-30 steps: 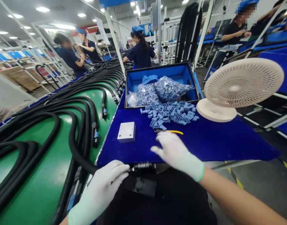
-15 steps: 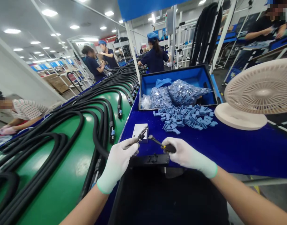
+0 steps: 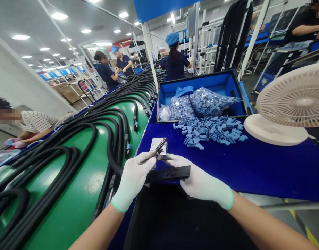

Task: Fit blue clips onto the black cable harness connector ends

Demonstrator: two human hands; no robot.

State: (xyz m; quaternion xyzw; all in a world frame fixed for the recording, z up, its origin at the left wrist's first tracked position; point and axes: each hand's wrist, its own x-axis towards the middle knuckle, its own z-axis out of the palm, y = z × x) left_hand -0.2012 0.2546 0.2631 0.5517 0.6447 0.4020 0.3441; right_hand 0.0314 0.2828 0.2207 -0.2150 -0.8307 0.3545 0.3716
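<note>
Left hand [image 3: 132, 178] and right hand [image 3: 201, 182] in tight, centre of frame
Left's pinching the dark ribbed connector [image 3: 160, 146], right's fingers are closed on a mostly hidden dark tool [image 3: 167, 161] right by it, black bar [image 3: 184, 172] just below, pale block [image 3: 155, 141] behind

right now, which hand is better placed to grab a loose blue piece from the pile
Right, I'd say: the right hand is nearer the loose blue pieces, though it seems to grip a dark tool. The left hand, farther off, pinches the ridged black part.
</note>
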